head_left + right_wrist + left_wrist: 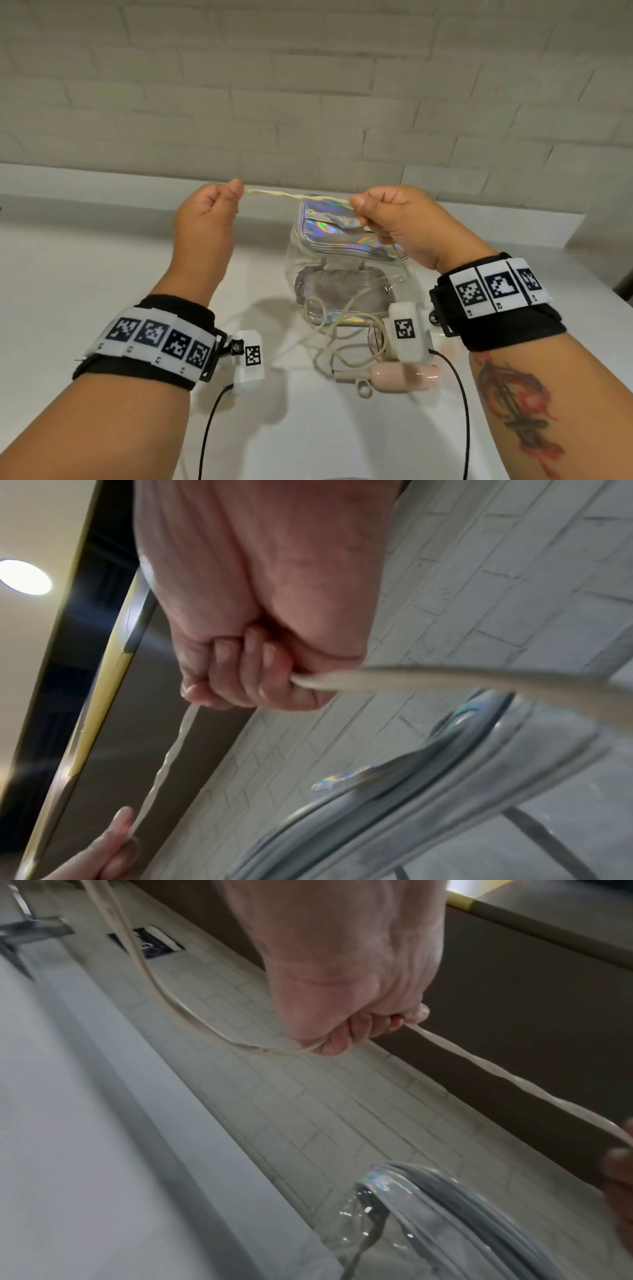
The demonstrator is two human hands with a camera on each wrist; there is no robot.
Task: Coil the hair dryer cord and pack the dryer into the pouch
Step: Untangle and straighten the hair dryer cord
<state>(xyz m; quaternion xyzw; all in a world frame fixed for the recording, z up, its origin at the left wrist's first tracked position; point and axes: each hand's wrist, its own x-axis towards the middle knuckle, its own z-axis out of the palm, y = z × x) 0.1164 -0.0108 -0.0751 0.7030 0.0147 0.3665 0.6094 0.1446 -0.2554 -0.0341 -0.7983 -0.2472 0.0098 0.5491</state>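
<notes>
- Both hands are up over the counter with a stretch of the cream cord pulled taut between them. The left hand, at about eleven o'clock from the pouch, pinches it between thumb and curled fingers. The right hand, at about one o'clock, is fisted round it with the thumb pressed on.
- I'd judge this is the coiling step, barely begun: one span is drawn straight and the rest lies loose.
- That slack trails from the right fist down over the front of the pouch and sprawls in untidy loops on the white counter, toward six o'clock.
- The hair dryer lies at the near end of those loops, a smooth pale-pink rounded body with a beige cord collar and small hanging ring, at about five o'clock from the pouch and partly hidden by the right wrist camera.
- The pouch stands upright between the hands and beyond the dryer: soft clear plastic walls, an iridescent silver top panel, a zip line around it. Something pale shows inside; I cannot tell what.
- Next, I'd guess, one hand must bring its end to the other to form a loop, then gather slack.
- The cord looks flat and kinked, so loops may twist or spring open.
</notes>
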